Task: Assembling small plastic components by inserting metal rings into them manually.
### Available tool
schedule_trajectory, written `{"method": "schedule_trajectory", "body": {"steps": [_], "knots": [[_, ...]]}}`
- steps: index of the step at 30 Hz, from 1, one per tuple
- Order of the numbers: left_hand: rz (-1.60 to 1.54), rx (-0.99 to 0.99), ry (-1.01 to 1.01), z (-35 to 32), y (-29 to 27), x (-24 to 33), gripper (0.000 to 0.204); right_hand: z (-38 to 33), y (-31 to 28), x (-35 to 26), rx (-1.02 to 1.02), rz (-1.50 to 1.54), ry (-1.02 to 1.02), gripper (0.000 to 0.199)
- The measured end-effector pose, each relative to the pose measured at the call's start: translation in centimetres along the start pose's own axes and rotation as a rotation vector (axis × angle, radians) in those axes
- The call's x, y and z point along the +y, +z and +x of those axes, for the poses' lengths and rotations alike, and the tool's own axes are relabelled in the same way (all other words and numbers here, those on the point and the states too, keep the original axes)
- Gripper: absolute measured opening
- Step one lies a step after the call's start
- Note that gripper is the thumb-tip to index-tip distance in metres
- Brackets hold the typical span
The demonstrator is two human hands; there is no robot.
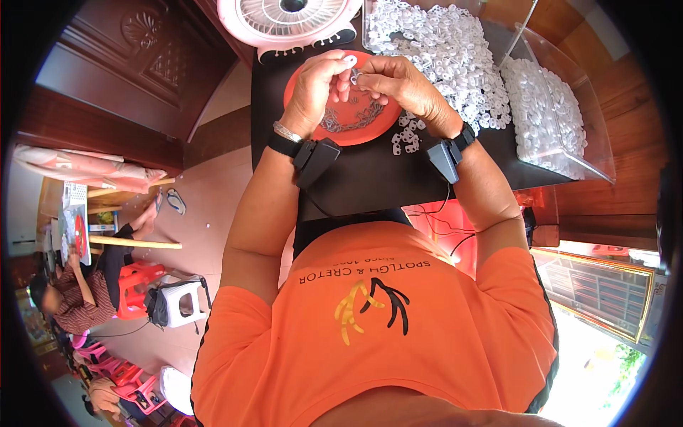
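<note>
My left hand (316,89) pinches a small white plastic ring (349,60) above an orange round tray (356,132). Close beside it, my right hand (398,82) holds a small metal clip (356,75) at its fingertips, almost touching the ring. A heap of small metal clips (352,117) lies in the tray under both hands. A few white plastic pieces (407,135) sit on the black table (370,178) just right of the tray. Each wrist wears a black band with a dark device.
A large pile of white plastic rings (441,50) covers the table's far side. A clear plastic bin (555,114) holding more white pieces stands at the right. A pink fan (288,21) stands beyond the tray. Other people sit at a table far left (78,235), among red stools.
</note>
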State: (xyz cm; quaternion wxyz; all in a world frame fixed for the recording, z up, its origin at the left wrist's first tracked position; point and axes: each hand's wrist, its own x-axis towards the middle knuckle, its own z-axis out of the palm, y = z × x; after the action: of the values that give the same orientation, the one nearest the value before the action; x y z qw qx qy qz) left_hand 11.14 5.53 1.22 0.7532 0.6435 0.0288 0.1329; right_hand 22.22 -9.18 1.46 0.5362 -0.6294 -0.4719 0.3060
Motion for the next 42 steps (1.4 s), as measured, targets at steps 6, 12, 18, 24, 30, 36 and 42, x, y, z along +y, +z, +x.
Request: {"method": "schedule_trajectory", "body": {"steps": [6, 12, 18, 24, 30, 36, 42], "knots": [[0.021, 0.018, 0.020, -0.17, 0.07, -0.01, 0.024, -0.15, 0.09, -0.22, -0.018, 0.032, 0.006, 0.021], [0.088, -0.002, 0.015, -0.11, -0.04, -0.03, 0.023, -0.15, 0.04, -0.29, -0.017, 0.022, 0.014, 0.020], [0.096, -0.010, 0.022, -0.11, -0.15, 0.00, 0.023, -0.13, 0.00, -0.17, -0.011, 0.043, 0.008, 0.020], [0.193, -0.046, 0.034, -0.06, -0.18, 0.22, 0.024, -0.15, -0.13, -0.20, -0.014, 0.022, 0.013, 0.020], [0.235, -0.046, 0.061, -0.11, -0.13, 0.47, 0.024, -0.22, 0.11, -0.44, 0.007, 0.021, 0.018, 0.020], [0.268, 0.006, 0.079, -0.14, 0.43, 0.72, 0.027, -0.20, 0.17, -0.39, 0.049, 0.031, 0.054, 0.020], [0.267, -0.008, 0.057, -0.14, 0.41, 0.67, 0.027, -0.18, 0.07, -0.43, 0.053, 0.037, 0.043, 0.019]]}}
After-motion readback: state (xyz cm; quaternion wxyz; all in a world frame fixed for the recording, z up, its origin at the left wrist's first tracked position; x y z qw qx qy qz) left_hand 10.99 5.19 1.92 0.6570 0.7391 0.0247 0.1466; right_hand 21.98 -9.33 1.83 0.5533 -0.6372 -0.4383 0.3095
